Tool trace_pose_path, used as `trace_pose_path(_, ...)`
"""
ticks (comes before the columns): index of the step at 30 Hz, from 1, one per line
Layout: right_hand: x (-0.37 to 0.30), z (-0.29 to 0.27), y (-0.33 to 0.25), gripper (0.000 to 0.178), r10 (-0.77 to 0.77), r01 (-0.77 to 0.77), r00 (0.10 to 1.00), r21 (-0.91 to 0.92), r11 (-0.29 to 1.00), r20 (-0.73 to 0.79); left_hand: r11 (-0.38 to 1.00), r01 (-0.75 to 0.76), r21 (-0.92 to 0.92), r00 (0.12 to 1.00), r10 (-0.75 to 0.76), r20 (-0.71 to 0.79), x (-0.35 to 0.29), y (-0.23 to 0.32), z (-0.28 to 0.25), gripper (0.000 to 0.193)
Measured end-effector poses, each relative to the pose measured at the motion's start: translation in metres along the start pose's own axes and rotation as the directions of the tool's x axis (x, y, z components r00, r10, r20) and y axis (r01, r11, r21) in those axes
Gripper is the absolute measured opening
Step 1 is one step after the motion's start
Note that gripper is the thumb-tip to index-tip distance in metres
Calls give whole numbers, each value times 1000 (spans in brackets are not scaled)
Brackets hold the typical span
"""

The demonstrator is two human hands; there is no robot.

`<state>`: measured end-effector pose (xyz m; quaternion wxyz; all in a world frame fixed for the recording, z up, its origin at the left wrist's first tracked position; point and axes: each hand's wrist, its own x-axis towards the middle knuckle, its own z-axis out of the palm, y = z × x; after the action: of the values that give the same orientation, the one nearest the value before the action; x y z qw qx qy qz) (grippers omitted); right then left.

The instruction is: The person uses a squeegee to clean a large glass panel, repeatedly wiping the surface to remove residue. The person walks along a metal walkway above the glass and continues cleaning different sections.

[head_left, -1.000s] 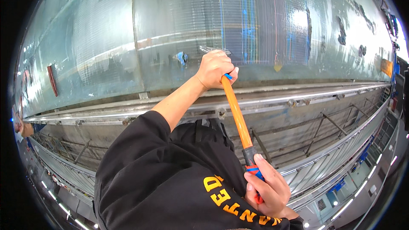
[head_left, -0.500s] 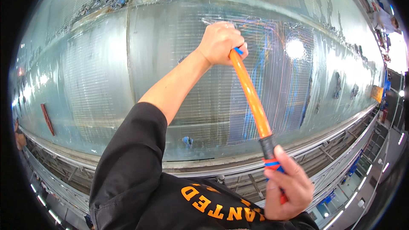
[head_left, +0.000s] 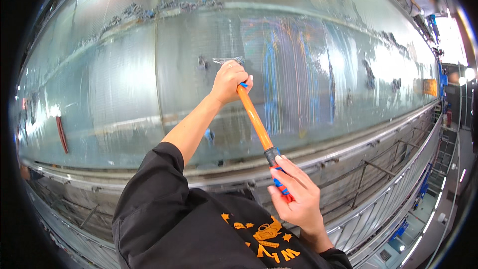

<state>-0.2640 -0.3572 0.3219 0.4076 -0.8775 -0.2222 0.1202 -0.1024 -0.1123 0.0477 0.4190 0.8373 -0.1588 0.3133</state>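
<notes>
- Orange-shafted, a tool [head_left: 255,119] slants between two bare hands in the head view I follow from afar, over a wet, glassy grey-green surface [head_left: 122,79].
- The left hand [head_left: 230,80] is wrapped around the tool's upper end, fingers curled tight; I see a thin, pale edge [head_left: 224,60] just beyond the knuckles, but cannot tell whether it touches the surface.
- The right hand [head_left: 298,197] holds the red-and-blue handle [head_left: 281,188] lower down, near a black sweatshirt [head_left: 164,224], thumb and loosely bent fingers on either side.
- Right of the shaft, I see blue and multicoloured lines [head_left: 279,89] streaking the surface.
- A dark clump [head_left: 202,63] sits near the left hand; a reddish-brown strip [head_left: 61,134] lies far left.
</notes>
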Motion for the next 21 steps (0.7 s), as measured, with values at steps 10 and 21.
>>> trace_pose_path(10, -250, -15, -7, 47, 64, -57, 994, -85, 995, 83, 998, 61, -20, 987, -57, 149, -171, 202, 12, 35)
trace_pose_path(21, -224, -43, -15, 44, 79, -67, 988, -96, 993, 135, 995, 84, -62, 991, -77, 105, -170, 212, 27, 36)
